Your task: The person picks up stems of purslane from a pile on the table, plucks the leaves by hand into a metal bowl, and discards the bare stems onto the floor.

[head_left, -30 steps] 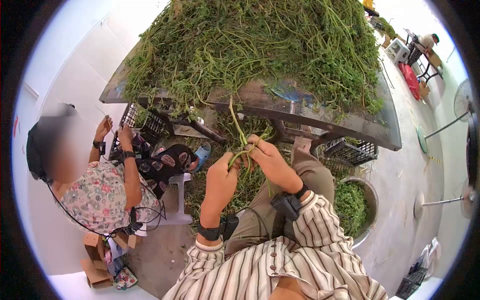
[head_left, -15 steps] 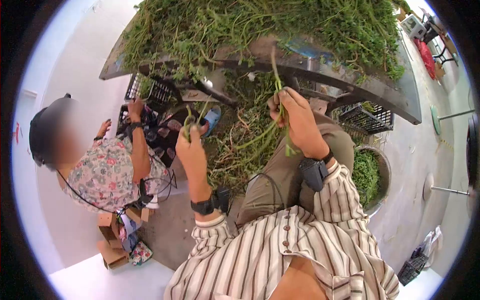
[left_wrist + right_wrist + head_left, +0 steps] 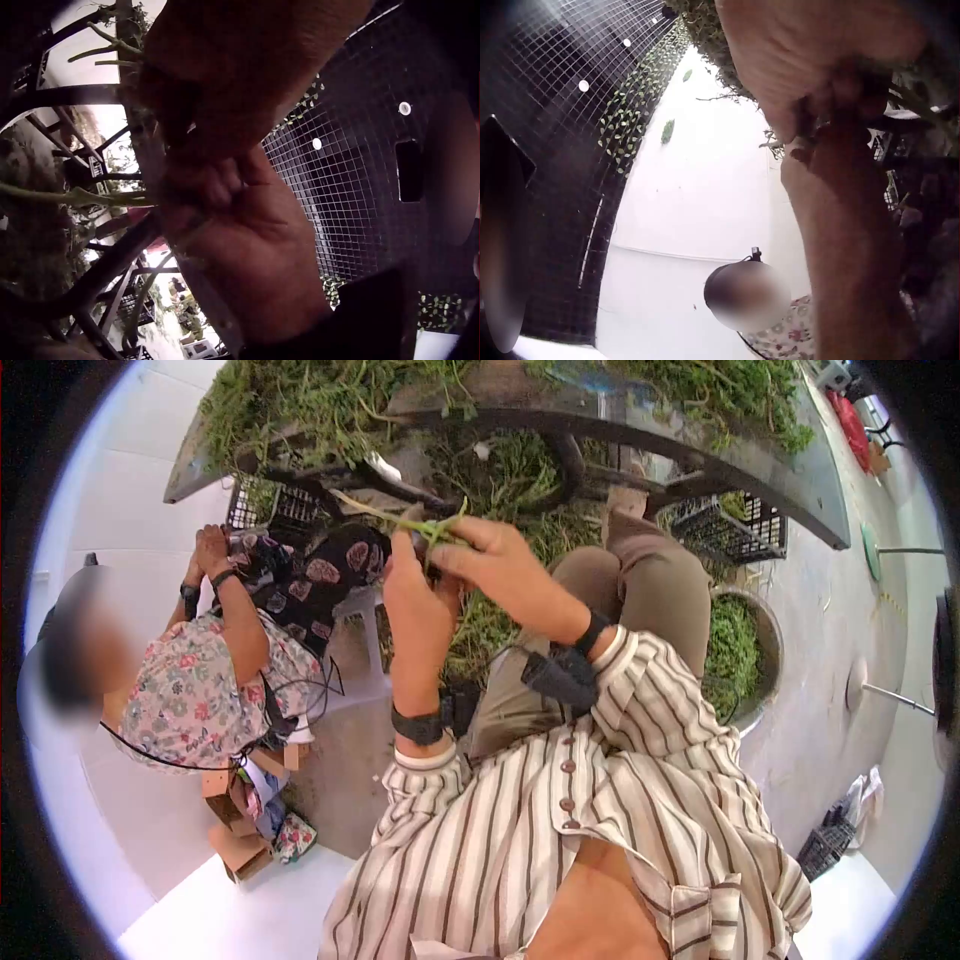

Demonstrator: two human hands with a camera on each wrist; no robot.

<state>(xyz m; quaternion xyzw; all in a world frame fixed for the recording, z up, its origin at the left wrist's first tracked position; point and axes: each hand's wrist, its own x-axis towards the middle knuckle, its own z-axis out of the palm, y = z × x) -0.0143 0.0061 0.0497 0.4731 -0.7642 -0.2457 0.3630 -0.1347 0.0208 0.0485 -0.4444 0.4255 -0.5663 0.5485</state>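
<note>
Both hands meet in front of the body, over the floor before the table, around a few green plant stems. My left hand grips them from below, its thumb raised along them. The right hand reaches across and pinches the same stems with thumb and forefinger. One pale stem end sticks out to the left past the left hand; a short green piece points up at the right. In the left wrist view a long stem runs leftward out of the curled fingers. The other fingertips are hidden behind the hands.
A dark table heaped with leafy green plants stands ahead. Cut stems litter the floor beneath. A black crate and a round tub of greens are at right. Another person sits at left beside cardboard boxes.
The hands came apart, the left holding a stem piece and the right a long stem, and have now come together again further left. The head view has tilted down.
</note>
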